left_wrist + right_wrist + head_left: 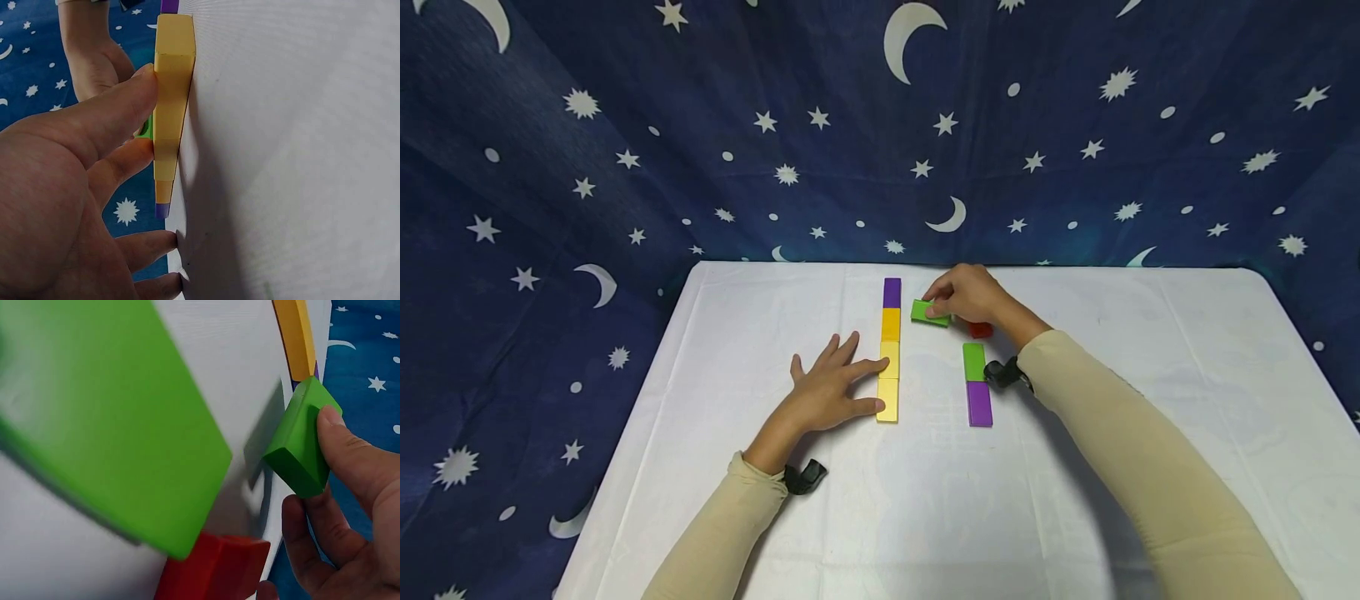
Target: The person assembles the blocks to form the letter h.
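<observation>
A straight column of blocks lies flat, end to end: a purple block (pixel 892 292), an orange block (pixel 891 325) and two pale yellow blocks (pixel 890 354) (pixel 176 37). My left hand (pixel 829 392) is beside it, fingers spread; thumb and index fingertips touch the sides of the yellow blocks. The other fingertips reach down to the cloth in the left wrist view. My right hand (pixel 968 293) pinches a green block (pixel 921 311) (pixel 306 440) between thumb and fingers, just right of the column's far end. In the right wrist view the block is tilted.
Right of the column, a second green block (pixel 973 362) and a purple block (pixel 979 404) lie end to end. A red block (pixel 981 331) is partly hidden under my right hand. White cloth (pixel 925 500) covers the table; a dark blue starry curtain (pixel 850 125) hangs behind.
</observation>
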